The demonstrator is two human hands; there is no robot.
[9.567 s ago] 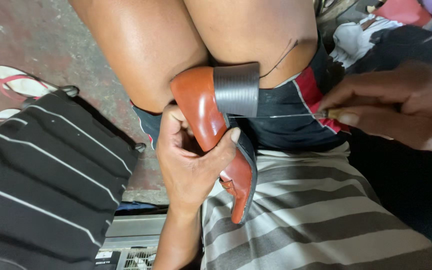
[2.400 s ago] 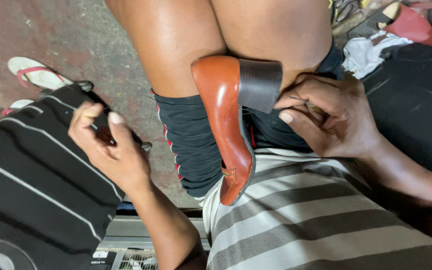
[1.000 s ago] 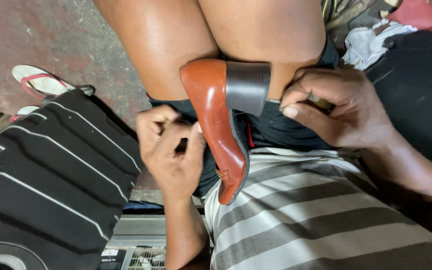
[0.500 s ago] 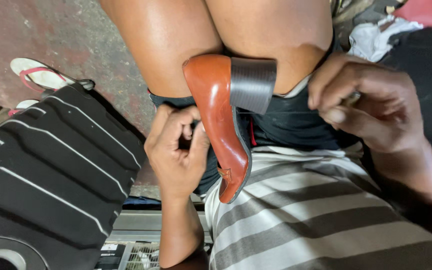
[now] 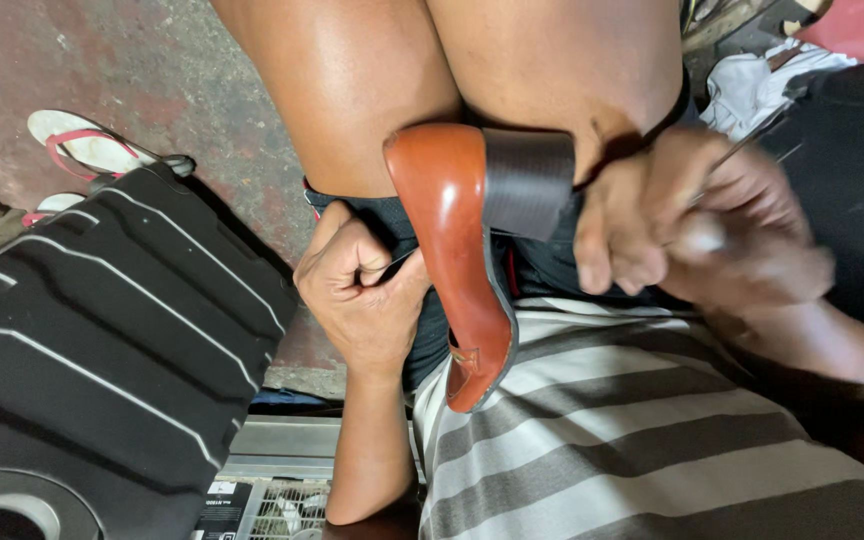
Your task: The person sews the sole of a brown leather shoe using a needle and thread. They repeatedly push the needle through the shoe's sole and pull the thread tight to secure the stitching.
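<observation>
A heeled shoe (image 5: 449, 240) with a red-brown sole and a dark block heel (image 5: 527, 182) rests sole-up on my lap, its heel against my bare knees. My left hand (image 5: 360, 292) is curled shut against the left side of the sole, pinching a thin thread (image 5: 395, 264) that runs toward the shoe. Just right of the heel is my right hand (image 5: 702, 235), blurred by motion. It is closed around a thin, needle-like metal tool (image 5: 744, 150) that points up and to the right.
A black ribbed hard case (image 5: 102, 340) with pale stripes fills the lower left. A white and red flip-flop (image 5: 87, 148) lies on the concrete floor beyond it. White cloth (image 5: 752, 85) and dark fabric lie at the upper right. My grey striped shirt (image 5: 652, 420) covers the lower right.
My left hand came off the black case and closed against the shoe's left side. My right hand left the heel and pulled away to the right, now blurred.
</observation>
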